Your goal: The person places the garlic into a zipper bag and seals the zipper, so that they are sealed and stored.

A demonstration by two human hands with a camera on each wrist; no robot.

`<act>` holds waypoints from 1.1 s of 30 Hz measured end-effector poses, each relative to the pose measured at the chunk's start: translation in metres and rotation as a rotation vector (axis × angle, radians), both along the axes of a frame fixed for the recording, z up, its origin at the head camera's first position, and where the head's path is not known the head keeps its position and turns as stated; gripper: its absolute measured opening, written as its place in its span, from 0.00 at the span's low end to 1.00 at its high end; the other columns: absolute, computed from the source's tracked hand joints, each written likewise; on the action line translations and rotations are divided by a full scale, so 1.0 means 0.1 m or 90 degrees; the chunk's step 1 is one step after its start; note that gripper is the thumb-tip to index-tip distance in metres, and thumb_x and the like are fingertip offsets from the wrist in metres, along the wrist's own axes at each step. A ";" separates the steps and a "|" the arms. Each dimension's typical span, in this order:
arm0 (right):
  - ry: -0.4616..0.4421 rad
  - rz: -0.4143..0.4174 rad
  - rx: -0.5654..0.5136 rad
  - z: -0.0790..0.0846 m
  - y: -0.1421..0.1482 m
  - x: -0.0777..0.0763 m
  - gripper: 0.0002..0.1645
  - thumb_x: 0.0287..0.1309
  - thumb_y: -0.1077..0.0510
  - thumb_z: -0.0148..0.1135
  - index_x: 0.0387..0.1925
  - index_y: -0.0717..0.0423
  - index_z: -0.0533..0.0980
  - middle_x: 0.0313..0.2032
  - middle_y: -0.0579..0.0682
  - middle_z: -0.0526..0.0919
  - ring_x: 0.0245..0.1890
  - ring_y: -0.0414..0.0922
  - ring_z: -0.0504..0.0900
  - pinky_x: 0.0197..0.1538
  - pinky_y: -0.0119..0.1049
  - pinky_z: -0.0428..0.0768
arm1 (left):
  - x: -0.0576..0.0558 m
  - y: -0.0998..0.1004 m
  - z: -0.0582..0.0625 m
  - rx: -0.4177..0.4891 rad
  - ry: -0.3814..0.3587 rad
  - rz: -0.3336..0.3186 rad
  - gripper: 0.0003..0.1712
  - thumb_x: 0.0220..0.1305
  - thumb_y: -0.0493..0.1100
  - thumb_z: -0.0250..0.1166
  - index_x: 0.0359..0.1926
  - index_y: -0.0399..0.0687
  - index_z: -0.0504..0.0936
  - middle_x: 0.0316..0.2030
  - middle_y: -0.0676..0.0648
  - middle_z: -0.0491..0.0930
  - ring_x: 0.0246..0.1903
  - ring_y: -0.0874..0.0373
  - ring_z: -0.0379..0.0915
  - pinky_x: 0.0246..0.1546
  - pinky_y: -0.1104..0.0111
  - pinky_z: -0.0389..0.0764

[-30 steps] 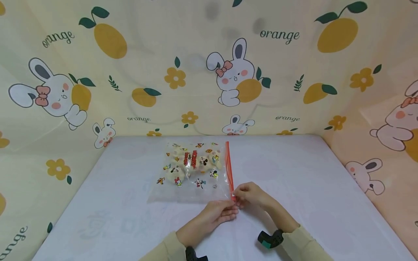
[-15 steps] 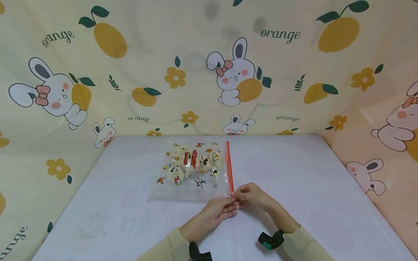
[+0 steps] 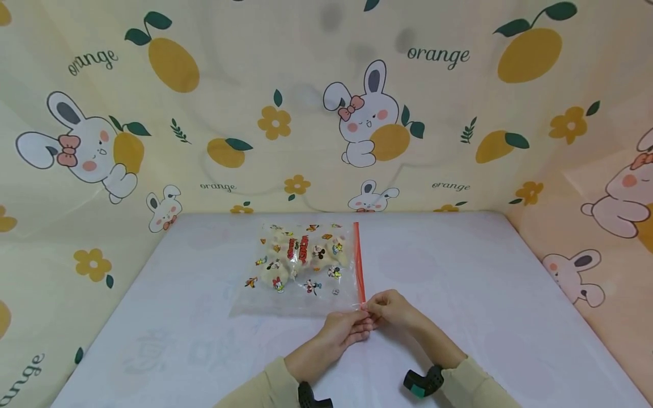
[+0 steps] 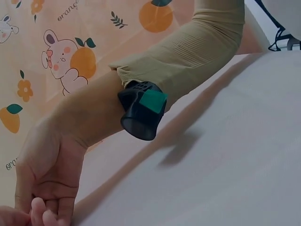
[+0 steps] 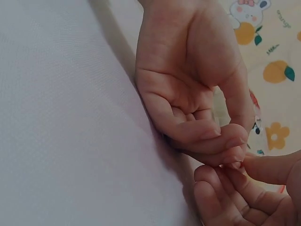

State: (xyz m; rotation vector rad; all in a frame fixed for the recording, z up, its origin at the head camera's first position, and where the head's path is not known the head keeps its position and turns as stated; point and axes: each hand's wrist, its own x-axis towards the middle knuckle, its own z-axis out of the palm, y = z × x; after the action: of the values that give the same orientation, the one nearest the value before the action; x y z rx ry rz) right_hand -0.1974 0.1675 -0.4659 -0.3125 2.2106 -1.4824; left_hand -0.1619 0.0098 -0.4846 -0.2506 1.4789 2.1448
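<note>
A clear zip bag [image 3: 285, 297] with small cartoon prints lies flat on the table, pale rounded things inside it. Its red zip strip [image 3: 359, 260] runs along the right side. At the strip's near end, my left hand [image 3: 336, 333] pinches the bag's corner between thumb and fingers. My right hand [image 3: 394, 307] pinches the same end from the right, its fingertips against the left ones. The left wrist view has the right hand [image 4: 49, 162] meeting the left fingertips [image 4: 40, 209]. In the right wrist view the fingers of both hands hide the corner they grip.
A white cloth covers the table [image 3: 484, 272]. A patterned curtain [image 3: 306, 68] with rabbits and oranges stands behind and at both sides. Black cameras sit on both wrists, the right one [image 3: 424, 381] bearing a green patch.
My left hand has shifted slightly up and right along the bag's corner, covering more of the red strip's end. My right hand has dropped slightly. The bag lies in nearly the same place.
</note>
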 end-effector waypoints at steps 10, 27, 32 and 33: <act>-0.016 0.000 -0.026 0.00 -0.01 0.03 0.19 0.65 0.60 0.56 0.37 0.79 0.77 0.24 0.49 0.85 0.22 0.33 0.79 0.31 0.28 0.83 | 0.00 -0.01 -0.01 -0.008 -0.004 -0.011 0.18 0.67 0.37 0.56 0.51 0.25 0.77 0.22 0.56 0.82 0.26 0.68 0.80 0.30 0.80 0.81; -0.023 -0.035 -0.023 -0.05 -0.04 -0.04 0.19 0.65 0.61 0.54 0.39 0.79 0.77 0.25 0.47 0.85 0.24 0.33 0.79 0.33 0.29 0.85 | -0.03 0.00 -0.01 -0.018 -0.018 -0.007 0.16 0.65 0.35 0.57 0.48 0.25 0.77 0.22 0.55 0.80 0.25 0.69 0.77 0.30 0.81 0.80; -0.020 -0.037 -0.017 -0.05 -0.05 -0.06 0.19 0.64 0.60 0.55 0.39 0.79 0.77 0.25 0.50 0.85 0.23 0.34 0.78 0.33 0.32 0.86 | -0.03 0.00 0.00 -0.019 -0.012 -0.010 0.17 0.66 0.35 0.57 0.50 0.24 0.77 0.22 0.55 0.80 0.25 0.70 0.77 0.30 0.81 0.80; -0.017 -0.035 -0.023 -0.06 -0.04 -0.06 0.19 0.64 0.59 0.56 0.38 0.78 0.78 0.25 0.50 0.85 0.23 0.34 0.79 0.33 0.33 0.86 | -0.03 -0.01 0.00 -0.019 -0.012 -0.010 0.17 0.66 0.35 0.57 0.50 0.24 0.77 0.22 0.55 0.80 0.25 0.70 0.77 0.30 0.81 0.81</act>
State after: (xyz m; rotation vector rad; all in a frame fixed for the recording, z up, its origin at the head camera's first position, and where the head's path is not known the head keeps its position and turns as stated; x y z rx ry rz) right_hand -0.2036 0.1635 -0.4717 -0.2435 2.1902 -1.5481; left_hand -0.1649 0.0092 -0.4850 -0.2672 1.4981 2.1038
